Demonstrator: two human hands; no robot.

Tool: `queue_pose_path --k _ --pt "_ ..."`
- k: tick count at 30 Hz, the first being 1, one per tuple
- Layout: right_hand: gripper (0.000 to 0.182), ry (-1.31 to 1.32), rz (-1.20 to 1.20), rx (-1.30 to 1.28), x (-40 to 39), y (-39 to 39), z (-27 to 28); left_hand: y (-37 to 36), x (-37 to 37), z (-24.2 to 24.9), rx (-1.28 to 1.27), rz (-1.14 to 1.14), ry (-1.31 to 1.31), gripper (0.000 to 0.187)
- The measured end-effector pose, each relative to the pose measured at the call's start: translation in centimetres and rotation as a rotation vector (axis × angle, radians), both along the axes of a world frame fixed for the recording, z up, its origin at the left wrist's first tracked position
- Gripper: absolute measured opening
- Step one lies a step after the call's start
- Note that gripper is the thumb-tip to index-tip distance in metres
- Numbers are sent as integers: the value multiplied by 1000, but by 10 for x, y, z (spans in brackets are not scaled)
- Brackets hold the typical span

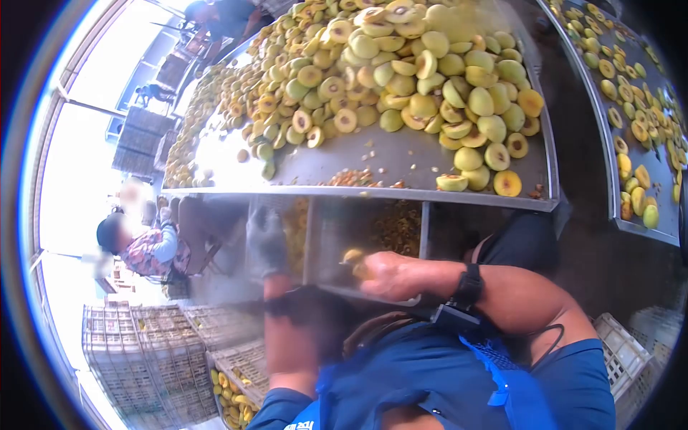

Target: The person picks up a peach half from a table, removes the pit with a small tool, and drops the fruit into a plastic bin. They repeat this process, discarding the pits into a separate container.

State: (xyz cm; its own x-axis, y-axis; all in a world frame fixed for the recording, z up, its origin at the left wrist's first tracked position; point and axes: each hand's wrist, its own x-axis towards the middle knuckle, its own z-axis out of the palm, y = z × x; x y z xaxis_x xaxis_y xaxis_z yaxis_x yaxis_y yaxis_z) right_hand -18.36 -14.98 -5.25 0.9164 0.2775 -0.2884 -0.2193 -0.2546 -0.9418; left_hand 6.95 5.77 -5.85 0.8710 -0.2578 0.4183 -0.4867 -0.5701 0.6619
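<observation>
Over the divided bin (pixel 425 233), the right hand (pixel 387 276) grips blurred yellow fruit (pixel 352 256) — single-piece handling, by the look; next likely calls for steady control — while the left hand (pixel 266 240) blurs, grip impossible to tell.

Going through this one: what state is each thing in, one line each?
Left hand: grey-gloved, blurred; grip unclear
Right hand: bare, closed on a yellowish piece, blurred
Fruit pile: heaped, many pieces halved
Near table: loaded; bare metal along its near side
Second table: strewn with fruit, many pieces cut
Left crates: stacked
Watch: strapped on right wrist
</observation>
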Motion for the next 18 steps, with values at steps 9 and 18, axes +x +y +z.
queue_pose_path --k 9,18 --pt "33 -70 -29 -129 -7 -17 3 -193 -81 62 228 -814 356 29" --pt "32 -312 -210 -316 -9 -5 -64 -279 -133 17 722 -1074 381 40"
